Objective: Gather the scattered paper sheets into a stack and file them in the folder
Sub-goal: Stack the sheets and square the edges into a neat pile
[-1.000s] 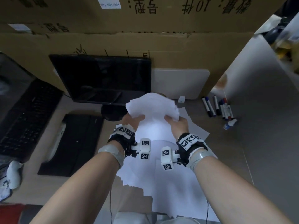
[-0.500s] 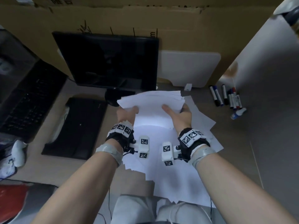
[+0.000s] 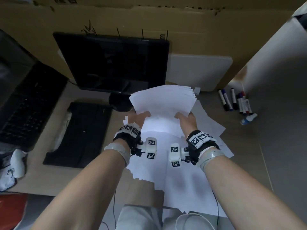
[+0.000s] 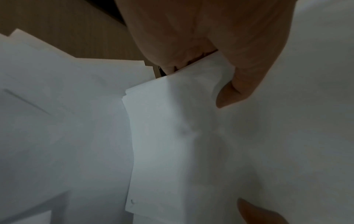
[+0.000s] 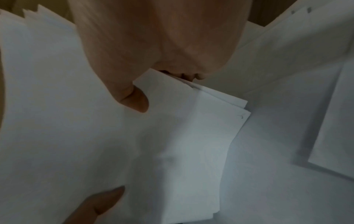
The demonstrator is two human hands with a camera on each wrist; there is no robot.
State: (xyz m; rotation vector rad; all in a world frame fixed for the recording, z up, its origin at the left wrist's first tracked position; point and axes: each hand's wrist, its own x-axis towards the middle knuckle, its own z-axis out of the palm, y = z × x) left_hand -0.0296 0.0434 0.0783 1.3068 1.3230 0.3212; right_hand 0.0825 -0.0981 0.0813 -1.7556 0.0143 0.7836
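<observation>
A stack of white paper sheets [image 3: 162, 100] is held up above the desk in front of the monitor, its far edges fanned. My left hand [image 3: 138, 117] grips the stack's left near corner, thumb on top. My right hand [image 3: 185, 117] grips the right near corner the same way. In the left wrist view the thumb [image 4: 235, 91] presses the paper stack [image 4: 172, 136] against curled fingers; the right wrist view shows my thumb [image 5: 134, 98] on the stack [image 5: 182, 136]. More loose sheets [image 3: 182, 180] lie spread on the desk beneath. A black folder [image 3: 79, 135] lies flat to the left.
A dark monitor [image 3: 113, 62] stands just behind the stack. A black keyboard [image 3: 21, 110] sits far left. Several markers [image 3: 235, 102] lie at the right, next to a white panel [image 3: 274, 80]. Cardboard boxes [image 3: 149, 22] wall off the back.
The stack's far edges have squared up from crumpled and splayed to a neater fan. Both hands keep their grip on the near corners, and the view has tilted downward.
</observation>
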